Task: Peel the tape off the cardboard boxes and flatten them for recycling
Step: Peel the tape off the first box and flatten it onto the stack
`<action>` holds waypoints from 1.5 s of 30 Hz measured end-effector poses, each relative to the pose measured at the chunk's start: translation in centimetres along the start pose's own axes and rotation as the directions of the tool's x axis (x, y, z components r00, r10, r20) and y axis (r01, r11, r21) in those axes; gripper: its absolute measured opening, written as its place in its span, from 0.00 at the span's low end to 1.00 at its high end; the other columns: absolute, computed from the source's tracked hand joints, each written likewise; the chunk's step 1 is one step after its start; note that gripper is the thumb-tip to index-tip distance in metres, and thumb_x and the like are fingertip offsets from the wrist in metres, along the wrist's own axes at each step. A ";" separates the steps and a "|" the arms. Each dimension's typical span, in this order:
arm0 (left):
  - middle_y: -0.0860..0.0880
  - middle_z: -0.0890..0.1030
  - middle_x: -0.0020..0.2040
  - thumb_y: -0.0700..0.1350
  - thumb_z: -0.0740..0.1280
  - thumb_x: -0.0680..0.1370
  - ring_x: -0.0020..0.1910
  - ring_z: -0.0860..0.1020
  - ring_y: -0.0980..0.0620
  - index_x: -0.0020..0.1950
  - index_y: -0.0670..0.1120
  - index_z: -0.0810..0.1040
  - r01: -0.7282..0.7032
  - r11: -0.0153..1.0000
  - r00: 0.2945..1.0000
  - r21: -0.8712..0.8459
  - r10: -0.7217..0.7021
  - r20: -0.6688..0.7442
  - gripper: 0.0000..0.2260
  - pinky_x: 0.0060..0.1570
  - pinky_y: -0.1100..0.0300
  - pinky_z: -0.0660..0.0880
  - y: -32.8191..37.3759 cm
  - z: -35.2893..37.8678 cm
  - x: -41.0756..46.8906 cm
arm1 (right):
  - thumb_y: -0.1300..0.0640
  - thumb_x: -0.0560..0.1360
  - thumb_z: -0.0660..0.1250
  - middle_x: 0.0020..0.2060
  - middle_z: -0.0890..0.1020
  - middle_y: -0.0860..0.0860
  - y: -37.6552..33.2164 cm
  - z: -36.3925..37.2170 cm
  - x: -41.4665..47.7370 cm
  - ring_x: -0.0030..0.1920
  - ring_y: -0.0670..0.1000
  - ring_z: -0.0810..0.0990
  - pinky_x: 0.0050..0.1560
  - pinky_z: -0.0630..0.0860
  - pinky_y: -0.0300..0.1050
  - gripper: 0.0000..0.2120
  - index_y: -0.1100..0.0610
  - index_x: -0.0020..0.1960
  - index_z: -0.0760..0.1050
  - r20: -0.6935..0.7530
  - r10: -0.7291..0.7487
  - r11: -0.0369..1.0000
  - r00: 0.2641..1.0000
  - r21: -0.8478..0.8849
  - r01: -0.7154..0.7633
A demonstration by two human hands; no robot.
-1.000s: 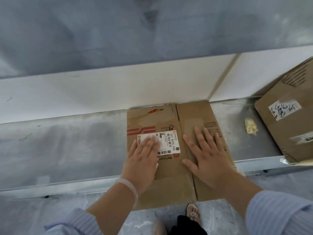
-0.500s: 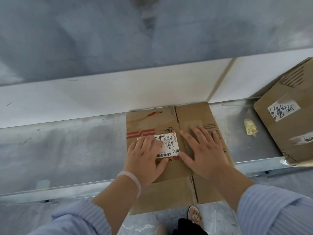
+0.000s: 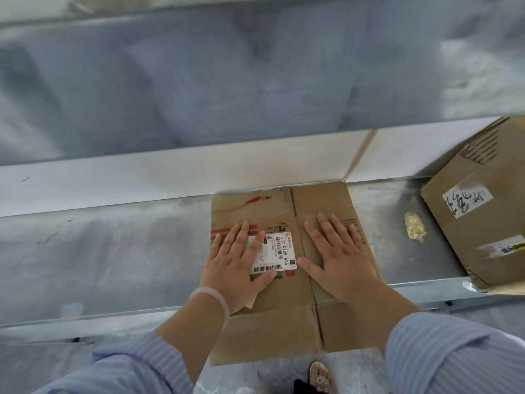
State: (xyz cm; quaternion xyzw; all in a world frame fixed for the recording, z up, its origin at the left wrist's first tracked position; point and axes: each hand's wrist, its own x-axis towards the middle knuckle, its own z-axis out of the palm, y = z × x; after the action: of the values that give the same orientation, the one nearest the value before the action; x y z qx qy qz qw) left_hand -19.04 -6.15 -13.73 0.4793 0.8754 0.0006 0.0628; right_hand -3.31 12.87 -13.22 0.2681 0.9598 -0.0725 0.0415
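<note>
- Steel counter (image 3: 113, 251) carries our flattened box (image 3: 270, 331) at its middle, its far edge against the white ledge (image 3: 142, 177) and its near flaps hanging over the counter's near lip.
- Our left hand (image 3: 235, 268) lies flat, fingers straight, half over the shipping label (image 3: 279, 251). Our right hand (image 3: 341, 263) presses flat right of the centre crease. Neither grasps anything.
- We judge this box nearly done; we cannot tell whether tape remains on it.
- Right of it lies a crumpled yellowish wad (image 3: 414, 228), likely peeled tape.
- Far right, a second box (image 3: 483, 228) stands unflattened, so that one is left.
</note>
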 end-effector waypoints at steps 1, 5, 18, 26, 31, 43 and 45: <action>0.53 0.39 0.79 0.74 0.36 0.71 0.77 0.37 0.53 0.77 0.61 0.38 0.024 1.000 1.000 -0.003 -0.024 -0.011 0.36 0.75 0.48 0.37 0.0 -0.1 -0.2 | 0.26 0.71 0.35 0.78 0.37 0.44 0.3 -0.1 -0.1 0.76 0.46 0.33 0.75 0.32 0.51 0.39 0.41 0.77 0.35 0.011 0.005 1.000 1.000 0.017 -0.006; 0.50 0.44 0.80 0.75 0.37 0.70 0.78 0.42 0.48 0.78 0.62 0.47 0.289 0.948 0.955 -0.132 -0.294 -0.021 0.39 0.75 0.49 0.40 0.0 -0.6 -2.3 | 0.26 0.70 0.36 0.79 0.40 0.49 1.9 -0.3 -2.4 0.77 0.49 0.36 0.76 0.34 0.52 0.42 0.46 0.78 0.37 0.019 0.187 0.980 0.982 0.062 -0.188; 0.55 0.55 0.77 0.55 0.73 0.71 0.73 0.58 0.47 0.70 0.61 0.70 0.502 0.655 0.805 -0.564 -0.593 0.028 0.29 0.72 0.50 0.60 2.7 -2.2 -7.0 | 0.37 0.70 0.70 0.76 0.52 0.50 2.3 -2.2 -5.6 0.75 0.54 0.51 0.76 0.54 0.58 0.43 0.43 0.77 0.51 0.087 0.182 0.863 0.979 0.463 -0.202; 0.55 0.66 0.58 0.49 0.78 0.68 0.52 0.76 0.57 0.70 0.60 0.70 0.472 0.384 0.719 -0.793 -0.688 0.096 0.33 0.35 0.74 0.74 -0.3 -3.1 -11.1 | 0.38 0.69 0.72 0.76 0.53 0.47 0.3 -2.9 -5.4 0.76 0.52 0.52 0.75 0.56 0.57 0.42 0.41 0.77 0.55 0.090 0.047 0.818 0.995 0.568 -0.090; 0.56 0.65 0.58 0.50 0.76 0.70 0.47 0.76 0.61 0.71 0.63 0.67 0.484 0.392 0.686 -0.782 -0.725 0.062 0.32 0.37 0.70 0.77 -3.1 -4.4 -14.1 | 0.34 0.71 0.66 0.78 0.48 0.44 -3.1 -3.1 -5.2 0.77 0.51 0.49 0.76 0.53 0.55 0.42 0.40 0.78 0.48 0.157 -0.119 0.876 0.980 0.481 0.029; 0.53 0.67 0.60 0.49 0.77 0.70 0.47 0.73 0.63 0.71 0.62 0.68 0.473 0.375 0.624 -0.797 -0.781 0.003 0.32 0.40 0.71 0.75 -16.6 -6.5 -23.2 | 0.31 0.73 0.59 0.78 0.40 0.44 -20.1 -2.6 -3.7 0.78 0.49 0.43 0.75 0.45 0.51 0.42 0.40 0.78 0.42 0.126 -0.282 0.903 0.951 0.369 0.219; 0.54 0.68 0.58 0.50 0.76 0.70 0.47 0.75 0.61 0.70 0.63 0.68 0.475 0.357 0.617 -0.804 -0.786 0.015 0.32 0.38 0.71 0.74 -20.3 -6.8 -25.5 | 0.31 0.73 0.59 0.78 0.41 0.43 -24.3 -2.3 -3.9 0.78 0.48 0.43 0.75 0.45 0.50 0.41 0.40 0.78 0.41 0.098 -0.301 0.898 0.949 0.363 0.247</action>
State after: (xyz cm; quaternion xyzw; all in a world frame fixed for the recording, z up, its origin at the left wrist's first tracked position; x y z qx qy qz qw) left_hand -23.26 -38.15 -5.41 0.0139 0.9018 0.4247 0.0790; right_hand -12.71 -9.32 -7.61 0.1268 0.9541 -0.2655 0.0559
